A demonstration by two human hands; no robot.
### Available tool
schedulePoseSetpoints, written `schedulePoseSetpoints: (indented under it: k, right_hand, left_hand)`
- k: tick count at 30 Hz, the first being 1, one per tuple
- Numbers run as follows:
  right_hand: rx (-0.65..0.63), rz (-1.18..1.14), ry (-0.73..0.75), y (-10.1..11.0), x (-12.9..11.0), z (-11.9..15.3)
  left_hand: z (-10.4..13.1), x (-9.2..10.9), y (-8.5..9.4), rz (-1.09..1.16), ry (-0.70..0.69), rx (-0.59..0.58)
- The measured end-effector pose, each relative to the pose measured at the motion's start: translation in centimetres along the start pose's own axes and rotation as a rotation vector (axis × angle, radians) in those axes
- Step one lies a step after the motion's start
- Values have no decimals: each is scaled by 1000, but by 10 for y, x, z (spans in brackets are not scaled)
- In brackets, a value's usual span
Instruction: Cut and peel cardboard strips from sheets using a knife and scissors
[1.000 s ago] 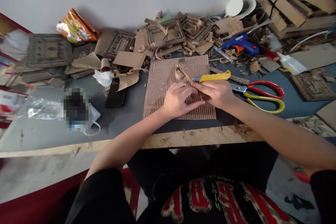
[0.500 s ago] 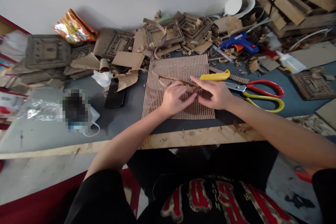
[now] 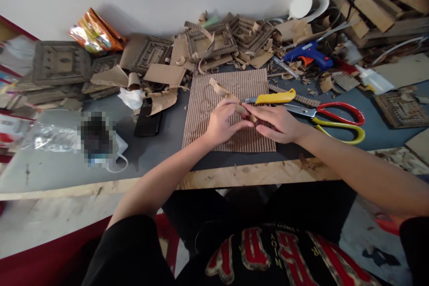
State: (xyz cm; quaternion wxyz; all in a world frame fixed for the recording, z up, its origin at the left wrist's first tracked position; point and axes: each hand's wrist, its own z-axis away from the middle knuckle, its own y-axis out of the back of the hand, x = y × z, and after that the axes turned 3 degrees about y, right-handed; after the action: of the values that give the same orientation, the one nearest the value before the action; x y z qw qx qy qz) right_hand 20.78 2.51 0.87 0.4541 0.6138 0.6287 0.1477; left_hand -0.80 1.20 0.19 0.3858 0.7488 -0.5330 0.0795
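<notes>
My left hand [image 3: 224,123] is closed around a curled cardboard strip [image 3: 219,89], whose free end sticks out past the fingers to the upper left. Facing it, my right hand [image 3: 279,123] has its fingertips at the strip's other end, between index finger and thumb. Both hands are over a corrugated cardboard sheet [image 3: 201,116]. Just beyond the right hand lies a yellow utility knife [image 3: 276,96], blade pointing left. Scissors [image 3: 335,111] with red and yellow handles lie beside the right hand, their blades partly hidden by it.
A blue glue gun [image 3: 310,55] and a white bottle [image 3: 373,79] lie at the back right. Cardboard frames [image 3: 209,44] and scraps line the wall. Toward the left are a black phone [image 3: 147,119], crumpled tissue [image 3: 130,97] and an orange packet [image 3: 97,33]. The table has a wooden front edge [image 3: 231,176].
The strip has turned in my fingers; its long loop over the sheet now shows as a shorter curl at the upper left. Both hands stay nearly in place. The view has shifted slightly.
</notes>
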Motion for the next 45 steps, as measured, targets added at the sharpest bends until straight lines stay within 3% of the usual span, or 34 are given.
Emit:
schedulePoseSetpoints:
  k: [25,45]
  right_hand:
    - [38,241,19,-5,3,2]
    - [11,218,70,0,0,-3]
  left_hand:
    - [0,7,7,74,46,-140]
    - [0,11,6,30,68,-116]
